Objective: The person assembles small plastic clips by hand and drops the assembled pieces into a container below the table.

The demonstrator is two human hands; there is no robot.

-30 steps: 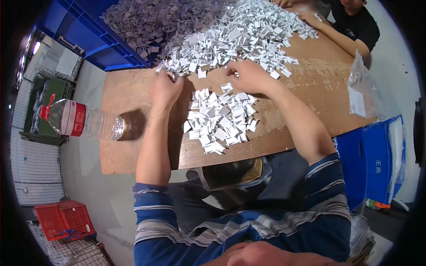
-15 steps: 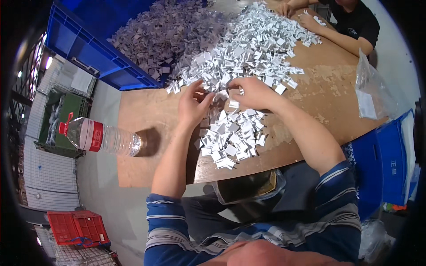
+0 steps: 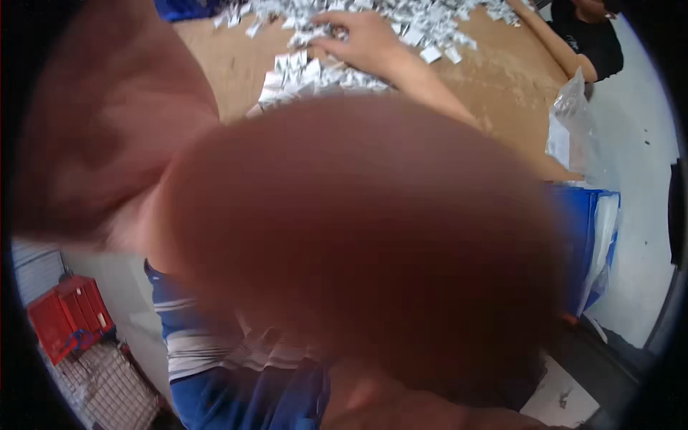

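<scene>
My left hand (image 3: 351, 208) is raised very close to the camera and fills the middle of the view as a dark blur. Its fingers are smeared, so whether it holds anything is hidden. Over the table my right hand (image 3: 362, 44) reaches to the edge of a large heap of small flat white pieces (image 3: 423, 29). Its thumb and forefinger are curved and apart, with white pieces around and below them. Closer to me lies a smaller group of white pieces (image 3: 294, 75), partly covered by my left hand.
The brown wooden table (image 3: 502, 93) has a worn surface. A clear plastic bag (image 3: 570, 129) hangs at its right edge, above a blue bin (image 3: 573, 215). A co-worker's arm (image 3: 541, 32) rests at the far right. Red crates (image 3: 72, 315) stand on the floor at lower left.
My left hand has left the white pieces and come up close before the camera. The view has shifted, so the table sits higher. My right hand stays by the heap.
</scene>
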